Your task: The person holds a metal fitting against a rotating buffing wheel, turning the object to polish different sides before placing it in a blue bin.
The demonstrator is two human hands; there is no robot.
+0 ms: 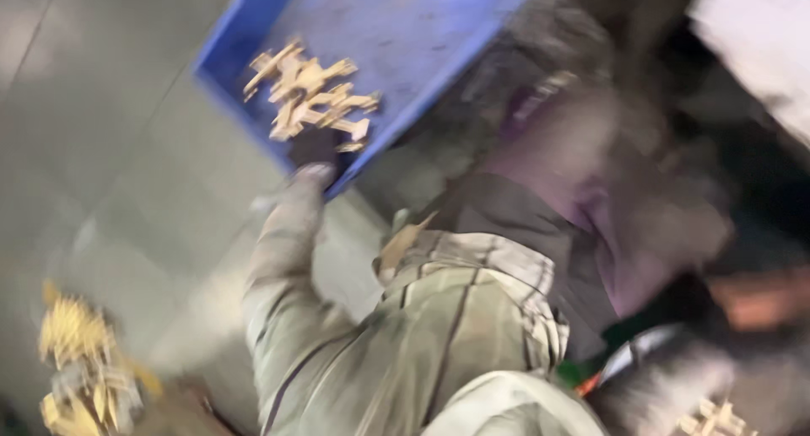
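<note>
The picture is heavily motion-blurred. A blue tray lies at the top and holds a heap of tan wooden pieces. My left arm, in an olive-grey sleeve, stretches up from the bottom centre. My left hand looks dark and sits at the tray's near rim, right under the heap. The blur hides whether it grips any pieces. At the lower right, a grey smeared shape that may be my right hand lies beside a few more wooden pieces.
Another pile of yellowish wooden pieces lies at the lower left on the grey floor. A blurred figure in purple fills the right centre. Dark clutter lies behind it at the right.
</note>
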